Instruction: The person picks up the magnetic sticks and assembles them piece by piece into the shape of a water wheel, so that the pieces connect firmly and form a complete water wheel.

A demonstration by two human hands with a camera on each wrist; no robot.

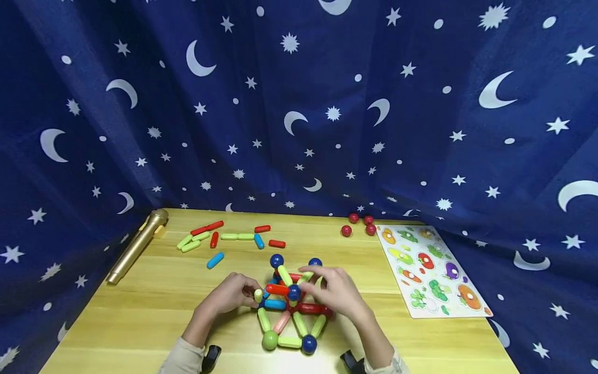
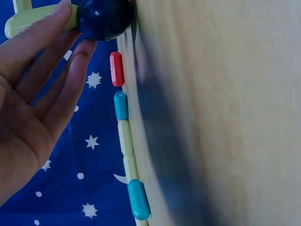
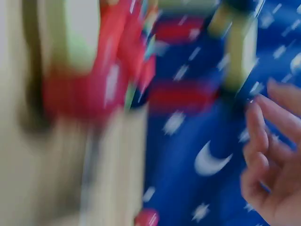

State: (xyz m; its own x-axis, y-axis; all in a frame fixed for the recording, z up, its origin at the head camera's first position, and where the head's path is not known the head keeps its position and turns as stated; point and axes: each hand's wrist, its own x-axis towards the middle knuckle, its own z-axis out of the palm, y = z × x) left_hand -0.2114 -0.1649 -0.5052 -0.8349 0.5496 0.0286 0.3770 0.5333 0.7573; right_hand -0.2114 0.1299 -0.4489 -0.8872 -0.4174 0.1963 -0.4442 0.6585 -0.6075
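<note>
A magnetic stick-and-ball structure (image 1: 310, 308) stands at the front of the table, with red, blue, pink and light green sticks joined by balls. On its left side, my left hand (image 1: 236, 294) pinches a light green stick (image 2: 42, 20), thumb on top, beside a dark blue ball (image 2: 104, 18). My right hand (image 1: 337, 291) is at the structure's upper right, its fingers spread around a light green stick (image 1: 306, 277) near the top blue ball (image 1: 294, 292). The right wrist view is blurred; there the fingertips (image 3: 256, 108) are beside a dark ball, with nothing gripped between them.
Loose red, green and blue sticks (image 1: 237, 236) lie at the back left. A gold microphone (image 1: 138, 245) lies along the left edge. Several red balls (image 1: 346, 230) sit at the back right, near a vegetable picture board (image 1: 432, 272). A blue moon-and-star curtain (image 1: 261, 130) hangs behind.
</note>
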